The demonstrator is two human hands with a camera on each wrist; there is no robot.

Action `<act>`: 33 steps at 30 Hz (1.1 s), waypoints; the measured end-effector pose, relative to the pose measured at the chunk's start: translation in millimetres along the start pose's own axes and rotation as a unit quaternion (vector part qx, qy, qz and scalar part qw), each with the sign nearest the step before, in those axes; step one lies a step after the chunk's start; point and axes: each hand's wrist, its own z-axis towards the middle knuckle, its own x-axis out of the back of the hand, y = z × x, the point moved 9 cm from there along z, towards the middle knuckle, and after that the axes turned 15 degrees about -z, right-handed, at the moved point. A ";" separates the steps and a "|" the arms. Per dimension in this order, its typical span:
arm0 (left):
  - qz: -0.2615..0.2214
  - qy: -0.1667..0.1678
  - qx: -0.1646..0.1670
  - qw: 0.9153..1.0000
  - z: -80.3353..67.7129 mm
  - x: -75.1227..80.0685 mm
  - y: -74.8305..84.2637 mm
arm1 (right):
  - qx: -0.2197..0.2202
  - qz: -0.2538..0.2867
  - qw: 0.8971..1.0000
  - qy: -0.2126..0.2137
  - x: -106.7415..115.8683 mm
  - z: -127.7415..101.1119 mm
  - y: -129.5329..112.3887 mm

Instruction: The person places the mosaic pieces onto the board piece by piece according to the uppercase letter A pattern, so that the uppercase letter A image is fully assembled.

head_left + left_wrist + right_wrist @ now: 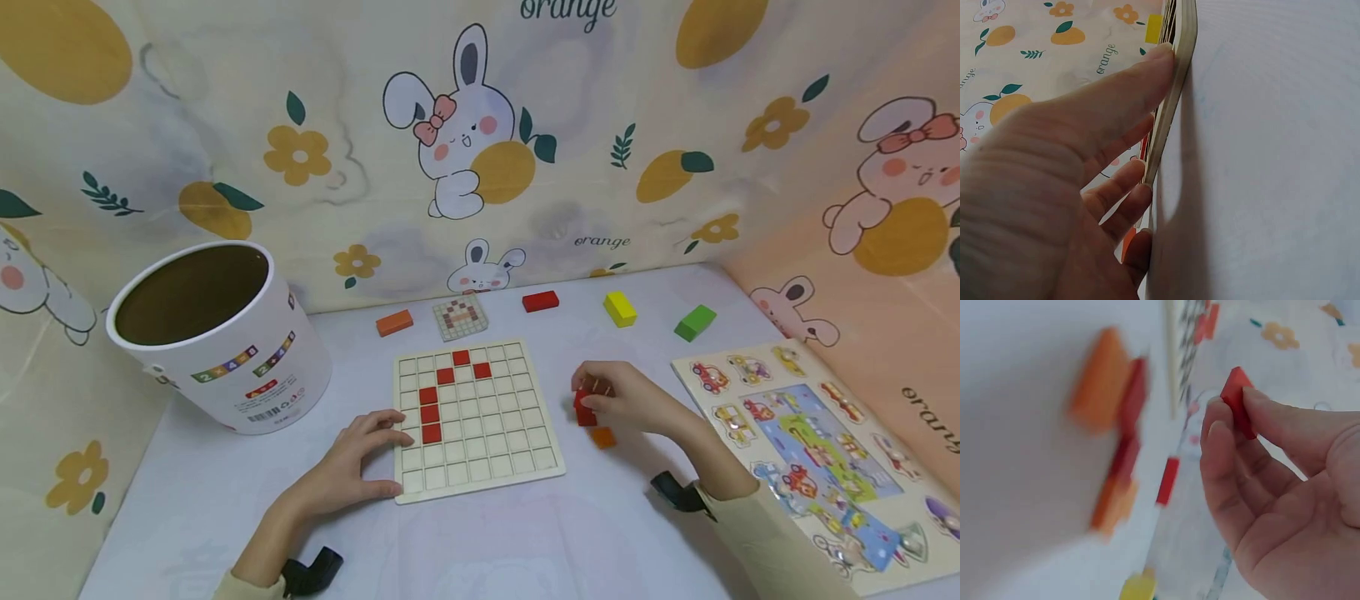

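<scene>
We count one flat red tile pinched in the fingers of the right hand, right of a cream square gridded board holding six red squares. The left hand's loosely extended fingers touch its edge. Blur hides from us how many red and orange pieces lie nearby. Four oblong blocks line the back.

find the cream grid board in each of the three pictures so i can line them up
Head: the cream grid board lies just below the middle, the left hand touching its left edge.
Left wrist: seen nearly edge-on, slanting down from top centre.
Right wrist: blurred and partly shown, a narrow strip at top, around centre.
Shared landmark: the flower-printed cloth.
</scene>
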 end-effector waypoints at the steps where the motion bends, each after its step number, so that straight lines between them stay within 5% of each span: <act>1: 0.000 0.000 0.000 1.000 -0.2 0.2 0.1 | 0.004 0.006 1.000 -0.001 -0.5 7.7 -4.7; 14: -0.006 0.001 -0.002 1.000 -0.8 1.0 -0.2 | 0.059 0.016 0.995 -0.075 -38.2 100.1 -48.8; 23: 0.000 0.001 -0.005 1.000 -0.8 1.2 0.9 | 0.067 -0.004 0.992 -0.107 -51.5 107.8 -56.7; 33: 0.001 -0.001 0.000 1.000 -1.6 1.9 -0.3 | 0.048 -0.061 0.994 -0.076 -48.7 108.4 -49.2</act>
